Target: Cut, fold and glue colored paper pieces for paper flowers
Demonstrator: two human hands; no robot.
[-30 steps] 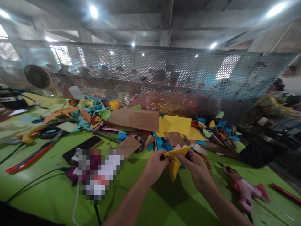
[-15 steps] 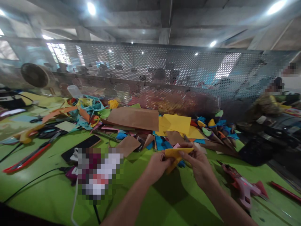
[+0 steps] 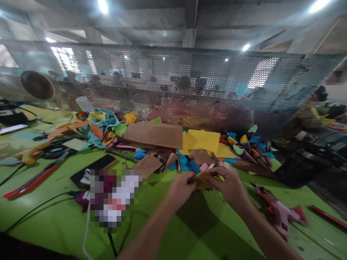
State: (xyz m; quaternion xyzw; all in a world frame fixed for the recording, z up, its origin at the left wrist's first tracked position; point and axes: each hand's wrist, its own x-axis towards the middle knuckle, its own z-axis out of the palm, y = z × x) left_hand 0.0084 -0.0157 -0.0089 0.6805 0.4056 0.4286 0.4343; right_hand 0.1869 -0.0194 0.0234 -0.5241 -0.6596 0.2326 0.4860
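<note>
Between my two hands is a small piece of yellow paper (image 3: 202,180), bent or folded, held above the green table. My left hand (image 3: 181,187) pinches its left edge. My right hand (image 3: 230,186) grips the other side with thumb and fingers, and the fingertips partly hide the paper. Just beyond the hands lie blue paper pieces (image 3: 185,164) and a brown paper piece (image 3: 202,157). A larger yellow sheet (image 3: 203,140) rests on the pile behind them.
A pink glue gun (image 3: 282,213) lies at right near a red stick-like tool (image 3: 328,218). On the left are a phone (image 3: 93,169), a red-handled cutter (image 3: 38,180) and cables. Paper scraps (image 3: 103,122) line the perforated screen (image 3: 162,79). A person (image 3: 309,115) sits far right.
The yellow paper has been turned and bent in my fingers, so less of its flat face shows. Both hands stay in nearly the same place.
</note>
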